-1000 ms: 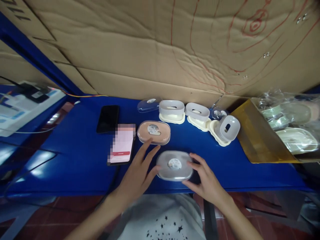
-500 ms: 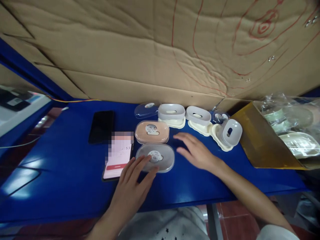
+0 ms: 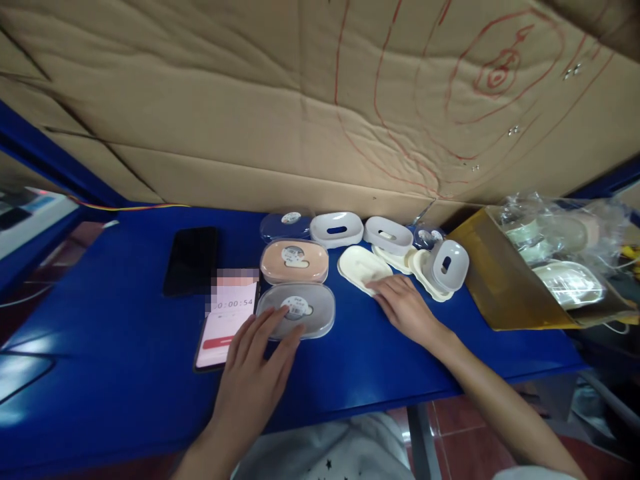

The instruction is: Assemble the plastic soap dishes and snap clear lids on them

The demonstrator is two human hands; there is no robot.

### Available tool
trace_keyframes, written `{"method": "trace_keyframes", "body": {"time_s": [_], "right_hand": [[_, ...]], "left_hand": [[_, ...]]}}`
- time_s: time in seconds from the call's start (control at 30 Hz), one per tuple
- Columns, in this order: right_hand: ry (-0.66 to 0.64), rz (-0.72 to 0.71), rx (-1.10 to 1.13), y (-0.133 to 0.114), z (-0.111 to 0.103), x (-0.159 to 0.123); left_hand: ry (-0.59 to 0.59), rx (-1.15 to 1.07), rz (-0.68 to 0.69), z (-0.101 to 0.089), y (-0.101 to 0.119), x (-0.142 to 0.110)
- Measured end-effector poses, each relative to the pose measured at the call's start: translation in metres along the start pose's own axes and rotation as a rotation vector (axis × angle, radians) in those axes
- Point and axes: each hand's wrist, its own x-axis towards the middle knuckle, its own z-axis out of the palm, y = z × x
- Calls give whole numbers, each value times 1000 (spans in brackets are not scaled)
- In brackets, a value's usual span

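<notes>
The fingertips of the left hand [image 3: 260,350] lay on the near left part of the grey box [image 3: 320,317], fingers loosely spread and thumb apart, gripping nothing. The fingers of the right hand [image 3: 407,310] were close together and slightly bent, their tips at the near right edge of the cream tray [image 3: 361,263]; whether they pinched it could not be told, as the thumb was hidden.

The grey box sat left of that tray, a rounded oblong under a glossy clear cover with a round label. Just behind it was the peach box [image 3: 313,257], similarly shaped and covered. The lit phone [image 3: 227,323] lay close by the left hand, with the dark phone [image 3: 191,260] beyond it.

Behind the tray stood the left shell [image 3: 336,239], smooth, pale grey and slotted, between the left clear lid [image 3: 280,228] and the middle shell [image 3: 397,245]. The second cream tray [image 3: 395,260] showed below the middle shell, near the tilted right shell [image 3: 457,267].

Farther right, the carton [image 3: 493,283] held pieces in crinkled plastic [image 3: 565,223], bounding the blue table's [image 3: 350,373] right side; creased cardboard [image 3: 225,107] walled its back.
</notes>
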Motion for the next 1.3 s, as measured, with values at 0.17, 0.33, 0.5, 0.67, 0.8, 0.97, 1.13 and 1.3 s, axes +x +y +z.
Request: {"method": "trace_keyframes", "body": {"time_s": [0.17, 0.33, 0.5, 0.67, 0.8, 0.97, 1.13, 1.3], "right_hand": [[-156, -63, 225, -7, -34, -47], [-1, -114, 179, 8, -32, 12], [-20, -7, -114, 33, -1, 115], [53, 20, -93, 28, 4, 131], [207, 107, -50, 7, -8, 66], [359, 74, 65, -42, -8, -52], [374, 96, 47, -82, 10, -112], [325, 6, 0, -93, 19, -110]], "left_hand": [[30, 22, 20, 2, 12, -1], [-156, -127, 326, 14, 59, 5], [-324, -226, 400, 30, 85, 11], [-361, -270, 339, 18, 66, -4], [-337, -298, 310, 5, 55, -12], [-205, -297, 139, 10, 53, -12], [-192, -376, -8, 19, 54, -12], [-251, -408, -62, 19, 54, -15]]}}
